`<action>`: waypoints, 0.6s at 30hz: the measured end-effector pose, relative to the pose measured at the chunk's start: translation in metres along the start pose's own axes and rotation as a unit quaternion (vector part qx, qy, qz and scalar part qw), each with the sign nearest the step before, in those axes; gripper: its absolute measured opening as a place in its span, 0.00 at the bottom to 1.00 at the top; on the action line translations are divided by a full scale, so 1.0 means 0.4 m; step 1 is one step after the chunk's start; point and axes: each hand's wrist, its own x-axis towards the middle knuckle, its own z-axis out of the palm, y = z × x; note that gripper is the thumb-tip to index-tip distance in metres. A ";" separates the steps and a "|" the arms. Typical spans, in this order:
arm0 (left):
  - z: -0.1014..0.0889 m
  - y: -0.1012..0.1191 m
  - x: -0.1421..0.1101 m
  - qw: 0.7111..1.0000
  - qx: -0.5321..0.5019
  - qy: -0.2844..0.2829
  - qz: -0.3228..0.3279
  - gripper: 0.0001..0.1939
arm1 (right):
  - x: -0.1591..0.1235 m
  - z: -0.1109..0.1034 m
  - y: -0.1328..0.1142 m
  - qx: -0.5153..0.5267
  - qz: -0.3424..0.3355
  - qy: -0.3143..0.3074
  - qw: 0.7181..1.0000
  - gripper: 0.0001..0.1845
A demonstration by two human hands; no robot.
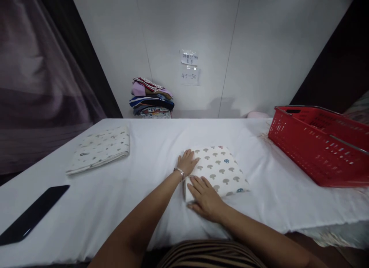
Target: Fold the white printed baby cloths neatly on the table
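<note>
A folded white cloth with a mushroom print [220,170] lies in front of me on the white-covered table. At its far left corner rests my left hand [187,163], fingers stretched out, a bracelet on the wrist. My right hand [206,198] lies with extended fingers over the near left edge of the same cloth. Both palms face down on the fabric, and neither hand grasps anything that I can see. The mushrooms are mostly grey, with a few blue and red ones.
Another folded patterned cloth [100,148] lies at the left, behind a flat black phone-like slab [33,214]. A red plastic basket [311,148] stands at the right. Behind the white table [150,198], a stack of folded fabrics [152,99] sits near the wall with paper signs [190,75].
</note>
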 end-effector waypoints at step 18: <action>0.052 -0.003 -0.295 0.944 0.161 0.065 0.279 0.36 | -0.275 -0.072 0.311 -0.121 0.068 0.093 0.986 0.31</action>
